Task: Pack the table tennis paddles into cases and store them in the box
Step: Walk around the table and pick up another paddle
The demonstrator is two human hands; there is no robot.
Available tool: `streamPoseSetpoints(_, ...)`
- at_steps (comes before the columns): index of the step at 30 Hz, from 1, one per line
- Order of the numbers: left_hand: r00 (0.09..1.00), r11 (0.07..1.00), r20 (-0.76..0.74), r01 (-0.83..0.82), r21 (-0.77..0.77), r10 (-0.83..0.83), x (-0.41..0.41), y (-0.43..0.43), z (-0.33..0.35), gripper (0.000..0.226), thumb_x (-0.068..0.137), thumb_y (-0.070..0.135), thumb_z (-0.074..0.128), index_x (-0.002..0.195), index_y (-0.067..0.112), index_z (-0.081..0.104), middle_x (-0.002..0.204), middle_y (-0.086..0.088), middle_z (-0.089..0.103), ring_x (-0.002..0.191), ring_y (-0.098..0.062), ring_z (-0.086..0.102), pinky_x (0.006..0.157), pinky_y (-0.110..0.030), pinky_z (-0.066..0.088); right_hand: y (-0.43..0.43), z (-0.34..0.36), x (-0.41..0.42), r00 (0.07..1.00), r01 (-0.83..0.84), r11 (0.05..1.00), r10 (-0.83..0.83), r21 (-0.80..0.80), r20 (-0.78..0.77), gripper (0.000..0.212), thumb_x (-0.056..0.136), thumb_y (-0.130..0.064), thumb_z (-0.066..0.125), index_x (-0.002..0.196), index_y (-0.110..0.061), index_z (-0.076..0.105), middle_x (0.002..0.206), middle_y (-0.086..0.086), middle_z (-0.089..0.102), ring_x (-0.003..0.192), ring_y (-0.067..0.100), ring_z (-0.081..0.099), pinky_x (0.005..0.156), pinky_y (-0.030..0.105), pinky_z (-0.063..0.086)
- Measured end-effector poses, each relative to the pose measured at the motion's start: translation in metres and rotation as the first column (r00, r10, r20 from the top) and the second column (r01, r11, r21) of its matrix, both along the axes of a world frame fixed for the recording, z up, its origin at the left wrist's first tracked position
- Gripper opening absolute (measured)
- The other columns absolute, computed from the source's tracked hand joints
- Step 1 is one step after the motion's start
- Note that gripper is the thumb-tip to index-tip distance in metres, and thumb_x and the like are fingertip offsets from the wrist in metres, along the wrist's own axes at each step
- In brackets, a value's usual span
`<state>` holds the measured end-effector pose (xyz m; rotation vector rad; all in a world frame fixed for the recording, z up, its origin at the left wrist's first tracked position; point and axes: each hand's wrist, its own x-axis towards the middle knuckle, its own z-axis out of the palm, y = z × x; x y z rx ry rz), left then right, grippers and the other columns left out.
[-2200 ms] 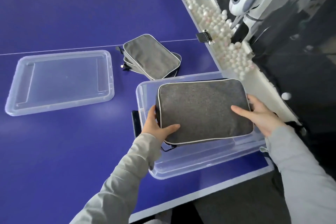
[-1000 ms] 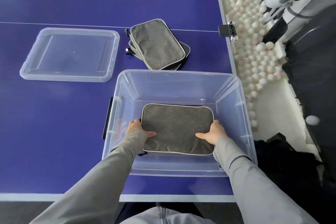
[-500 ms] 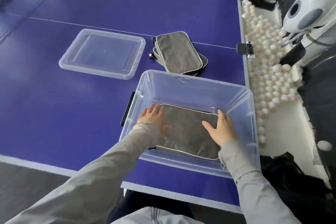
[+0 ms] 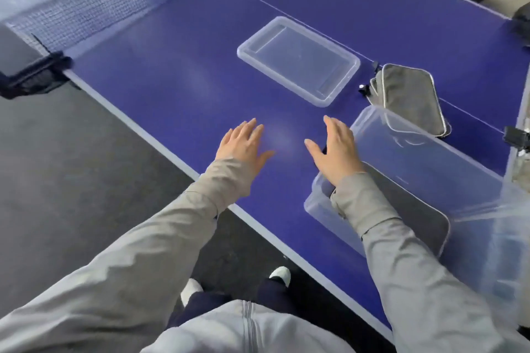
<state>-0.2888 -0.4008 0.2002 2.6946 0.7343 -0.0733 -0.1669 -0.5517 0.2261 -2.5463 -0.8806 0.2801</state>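
Two hands are in view, both released and holding nothing. The left hand (image 4: pixel 243 143) is spread flat, fingers straight, above a bare part of the blue bench (image 4: pixel 172 80). The right hand (image 4: pixel 335 152) is likewise spread with its thumb out to the left. It sits at the left edge of the box, and its sleeve crosses the box's near left corner. Whether either palm touches the surface cannot be told.

There is one box (image 4: pixel 430 157), clear plastic and uncovered, standing on the right near part of the bench. Its right side is blurred and partly cut off by the frame. In it lies one grey case (image 4: pixel 415 203) with pale piping, flat on the floor of the box and partly hidden under the right sleeve.

There is one lid (image 4: pixel 298 60), also clear, lying on the bench further off and to the left of the box, apart from it.

Just beyond the far rim of the box is a stack of grey cases (image 4: pixel 410 94), resting on the bench with zip pulls at its left end. At least two layers show, though the exact count cannot be told. The stack's near end is seen through the box's far wall.

One net (image 4: pixel 80 8) runs across the far left, fixed by a black clamp (image 4: pixel 31 71) at the bench edge. Two white shoe tips (image 4: pixel 279 274) show on the dark floor below.
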Motion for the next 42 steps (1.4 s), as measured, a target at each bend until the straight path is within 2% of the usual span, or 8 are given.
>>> streamPoseSetpoints(5, 0.947, 0.952, -0.181, -0.287, -0.110, 0.265, -0.143, 0.071, -0.051, 0.068, 0.093, 0.048, 0.044, 0.148, 0.015, 0.021, 0.158, -0.001, 0.017, 0.145, -0.021, 0.016, 0.115, -0.034, 0.019, 0.104, -0.036, -0.109, 0.944, -0.331, 0.936, 0.329, -0.122, -0.032, 0.060, 0.095, -0.038, 0.048, 0.144, -0.009, 0.029, 0.149, 0.009, 0.032, 0.140, 0.025, 0.022, 0.114, 0.037, 0.020)
streamPoseSetpoints(9, 0.854, 0.886, -0.349, -0.448, -0.115, 0.386, -0.261, 0.098, -0.094, 0.068, 0.094, 0.050, 0.041, 0.148, 0.013, 0.021, 0.158, -0.004, 0.017, 0.145, -0.023, 0.016, 0.117, -0.038, 0.018, 0.157, -0.083, -0.199, 0.832, -0.551, 0.763, 0.532, -0.338, -0.154, 0.062, 0.096, -0.043, 0.043, 0.147, -0.013, 0.023, 0.151, 0.006, 0.028, 0.142, 0.024, 0.021, 0.114, 0.039, 0.021)
streamPoseSetpoints(14, 0.735, 0.781, -0.501, -0.601, -0.170, 0.457, -0.376, 0.095, -0.130, 0.068, 0.094, 0.054, 0.036, 0.148, 0.014, 0.020, 0.158, -0.003, 0.016, 0.145, -0.022, 0.014, 0.117, -0.039, 0.017, 0.185, -0.134, -0.283, 0.733, -0.663, 0.508, 0.588, -0.549, -0.342, 0.061, 0.096, -0.044, 0.042, 0.147, -0.015, 0.025, 0.152, 0.007, 0.030, 0.140, 0.025, 0.027, 0.112, 0.040, 0.027)
streamPoseSetpoints(18, 0.639, 0.656, -0.564, -0.724, -0.213, 0.523, -0.440, 0.074, -0.149, 0.068, 0.093, 0.056, 0.035, 0.146, 0.014, 0.025, 0.154, -0.004, 0.027, 0.142, -0.022, 0.023, 0.115, -0.040, 0.022, 0.192, -0.155, -0.324, 0.683, -0.698, 0.372, 0.601, -0.611, -0.415, 0.059, 0.095, -0.046, 0.043, 0.145, -0.017, 0.029, 0.147, 0.007, 0.037, 0.135, 0.025, 0.036, 0.107, 0.042, 0.034)
streamPoseSetpoints(29, 0.414, 0.352, -0.736, -0.902, -0.251, 0.536, -0.498, 0.071, -0.172, 0.067, 0.093, 0.059, 0.030, 0.146, 0.018, 0.026, 0.155, 0.001, 0.023, 0.142, -0.018, 0.023, 0.114, -0.037, 0.025, 0.257, -0.180, -0.352, 0.478, -0.733, 0.074, 0.764, -0.677, -0.434, 0.061, 0.097, -0.053, 0.028, 0.148, -0.022, 0.023, 0.158, 0.001, 0.017, 0.145, 0.020, 0.013, 0.117, 0.044, 0.014)
streamPoseSetpoints(34, 0.356, 0.301, -0.728, -0.930, -0.213, 0.586, -0.501, 0.132, -0.167, 0.067, 0.094, 0.059, 0.030, 0.147, 0.019, 0.024, 0.157, 0.000, 0.019, 0.143, -0.018, 0.021, 0.115, -0.035, 0.023, 0.324, -0.191, -0.362, 0.368, -0.768, -0.007, 0.813, -0.640, -0.451, 0.058, 0.097, -0.053, 0.027, 0.147, -0.023, 0.024, 0.157, 0.001, 0.019, 0.145, 0.021, 0.014, 0.116, 0.047, 0.014)
streamPoseSetpoints(38, 0.368, 0.330, -0.687, -0.924, -0.193, 0.627, -0.498, 0.199, -0.153, 0.067, 0.094, 0.058, 0.030, 0.148, 0.018, 0.022, 0.158, -0.001, 0.015, 0.145, -0.017, 0.016, 0.117, -0.035, 0.018, 0.392, -0.189, -0.364, 0.340, -0.789, -0.009, 0.826, -0.614, -0.450, 0.058, 0.097, -0.052, 0.027, 0.147, -0.023, 0.023, 0.156, -0.001, 0.021, 0.144, 0.020, 0.015, 0.115, 0.048, 0.015)
streamPoseSetpoints(42, 0.380, 0.323, -0.619, -0.923, -0.208, 0.687, -0.492, 0.261, -0.143, 0.067, 0.095, 0.056, 0.032, 0.148, 0.018, 0.022, 0.159, 0.000, 0.013, 0.145, -0.018, 0.013, 0.117, -0.035, 0.016, 0.450, -0.189, -0.367, 0.356, -0.782, -0.002, 0.820, -0.623, -0.448, 0.055, 0.097, -0.053, 0.027, 0.144, -0.022, 0.030, 0.149, 0.000, 0.032, 0.139, 0.022, 0.026, 0.109, 0.044, 0.025)
